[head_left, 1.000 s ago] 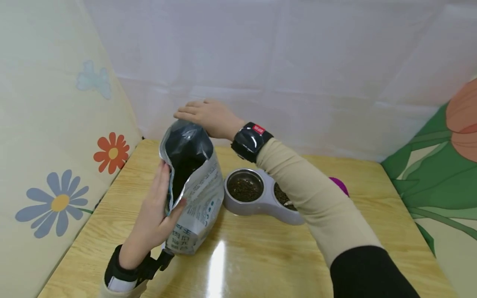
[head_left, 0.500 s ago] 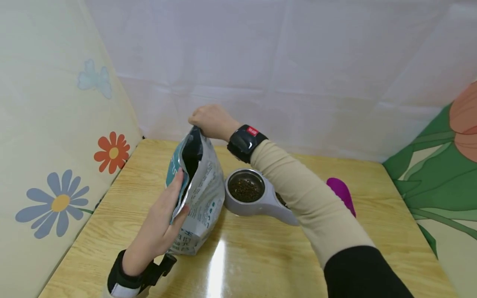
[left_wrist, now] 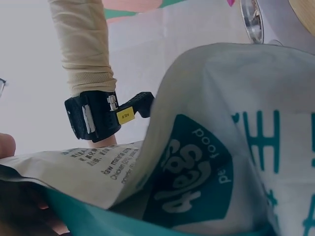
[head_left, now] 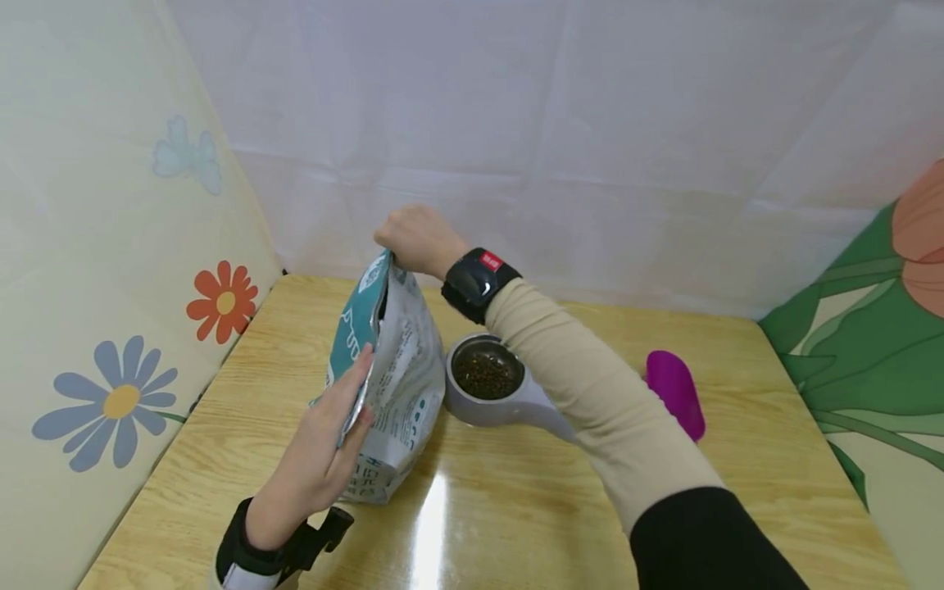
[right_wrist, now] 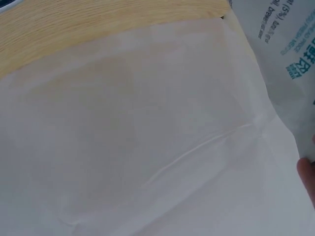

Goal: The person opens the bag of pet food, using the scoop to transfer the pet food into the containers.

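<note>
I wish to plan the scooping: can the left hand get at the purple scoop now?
Probably not: the left hand grips the bag, and the right arm crosses before the purple scoop.

I read "pet food" in white on the teal patch of the bag point(left_wrist: 197, 172), upside down in the left wrist view. On the bag's pale flap point(left_wrist: 93, 164) there's small print, "raw material" and "Chicken" legible, the rest blurred. The yellow tag point(left_wrist: 126, 116) on the wrist strap shows "E98"-like characters, unclear. The bag point(right_wrist: 290, 54) shows "(59)" and tiny print; the Chinese characters are unreadable.
</note>
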The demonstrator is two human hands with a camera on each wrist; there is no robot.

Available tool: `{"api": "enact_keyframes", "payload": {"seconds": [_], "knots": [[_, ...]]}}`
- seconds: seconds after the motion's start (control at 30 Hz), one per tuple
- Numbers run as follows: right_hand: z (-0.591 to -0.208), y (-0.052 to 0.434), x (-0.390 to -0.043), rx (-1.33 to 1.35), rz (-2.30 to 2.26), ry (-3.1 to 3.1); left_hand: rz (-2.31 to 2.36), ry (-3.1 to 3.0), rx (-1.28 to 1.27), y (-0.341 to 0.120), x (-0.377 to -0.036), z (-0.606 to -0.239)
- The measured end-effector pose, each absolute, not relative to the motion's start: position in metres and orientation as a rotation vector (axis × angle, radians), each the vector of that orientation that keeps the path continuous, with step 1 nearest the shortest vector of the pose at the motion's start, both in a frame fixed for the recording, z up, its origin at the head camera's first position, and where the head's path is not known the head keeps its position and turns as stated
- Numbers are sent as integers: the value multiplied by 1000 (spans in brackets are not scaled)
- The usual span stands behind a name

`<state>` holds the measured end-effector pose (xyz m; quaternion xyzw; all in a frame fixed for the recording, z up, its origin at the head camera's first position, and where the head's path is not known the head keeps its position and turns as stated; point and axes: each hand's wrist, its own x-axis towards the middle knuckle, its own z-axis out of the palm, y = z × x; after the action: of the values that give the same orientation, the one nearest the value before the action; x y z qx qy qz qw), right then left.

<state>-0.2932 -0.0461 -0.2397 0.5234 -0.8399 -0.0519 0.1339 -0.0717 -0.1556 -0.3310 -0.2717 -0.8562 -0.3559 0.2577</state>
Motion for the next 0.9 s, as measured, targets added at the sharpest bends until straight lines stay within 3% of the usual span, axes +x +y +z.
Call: {"api": "enact_keyframes", "payload": {"seconds": [0.4,0.73,0.9], "knots": [[-242,-47,-298,1521,-121,-2451,-999,-2304,-738,-159,-78,-331],[-245,-37,-284,1859,9,-2126,-1006,-2292,-703,-159,-81,-332],[-248,-37,-274,1842,49,-2177,-1001,-2291,-708,-158,-81,-333]]}}
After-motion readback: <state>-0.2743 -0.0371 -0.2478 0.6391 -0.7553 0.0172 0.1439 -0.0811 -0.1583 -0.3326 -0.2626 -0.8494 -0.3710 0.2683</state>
